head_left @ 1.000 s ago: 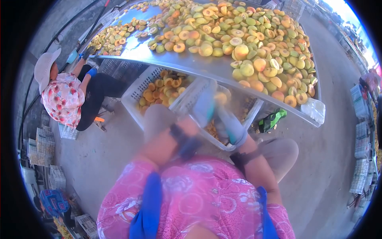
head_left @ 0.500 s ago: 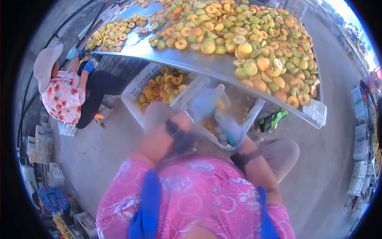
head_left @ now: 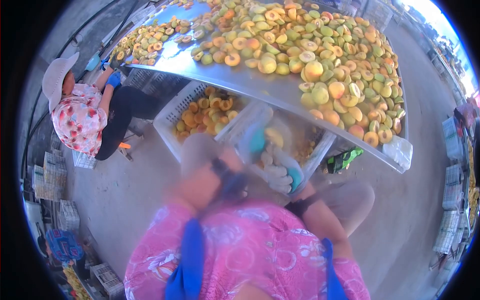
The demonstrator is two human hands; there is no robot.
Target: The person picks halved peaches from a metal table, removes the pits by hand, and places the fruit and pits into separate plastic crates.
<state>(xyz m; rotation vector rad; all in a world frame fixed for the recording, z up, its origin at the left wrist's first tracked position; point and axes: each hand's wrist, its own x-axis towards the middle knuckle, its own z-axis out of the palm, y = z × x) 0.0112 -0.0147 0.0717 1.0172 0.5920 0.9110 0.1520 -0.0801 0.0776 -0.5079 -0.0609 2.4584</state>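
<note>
My left hand (head_left: 253,137), in a pale glove with a teal palm, is smeared by motion over a white plastic crate (head_left: 320,156). A yellow fruit piece (head_left: 274,136), blurred too, sits between it and my right hand. My right hand (head_left: 280,171), in a whitish glove with a teal patch, is closed, its fingers curled; what they hold is hidden. Both hands are close together, below the edge of a metal table (head_left: 220,80). On that table lies a large heap of halved, apricot-like stone fruit (head_left: 300,42). Pieces also lie in the crate beneath my hands.
A second white crate (head_left: 167,117) with orange fruit halves (head_left: 200,112) stands to the left. A co-worker (head_left: 80,115) with blue gloves sits at the table's left end. A clear plastic bag (head_left: 398,150) lies at the right corner, a green-black bag (head_left: 344,160) below it.
My left hand has moved slightly down and left, its teal palm now showing. My right hand has shifted a little left and turned, showing its curled fingers. The co-worker's hands have shifted slightly.
</note>
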